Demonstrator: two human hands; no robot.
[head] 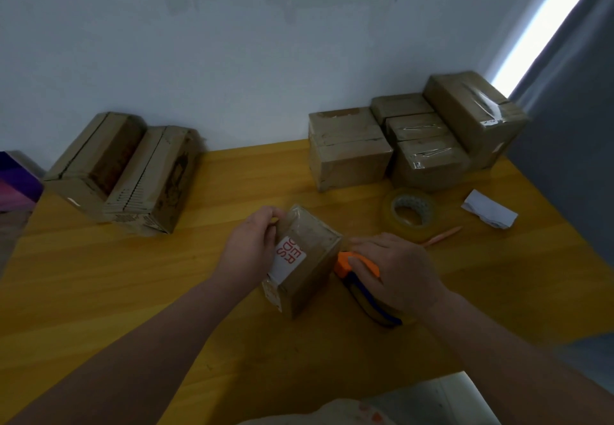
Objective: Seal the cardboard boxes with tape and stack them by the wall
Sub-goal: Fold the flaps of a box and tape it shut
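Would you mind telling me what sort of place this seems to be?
Probably a makeshift packing spot: taped cardboard boxes by a white wall, and a tape roll on the yellow table.

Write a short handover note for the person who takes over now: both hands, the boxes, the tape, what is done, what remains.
Left hand: grips the small box at its far top corner; the box stands on the table.
Right hand: holds the orange-and-blue tape dispenser at the box's right side.
Spare tape roll: lies beyond the right hand.
Done: taped boxes are grouped by the wall, at right.
Left: finish taping the small box and put it by the wall. Check the two boxes at left; I cannot tell whether they are sealed.
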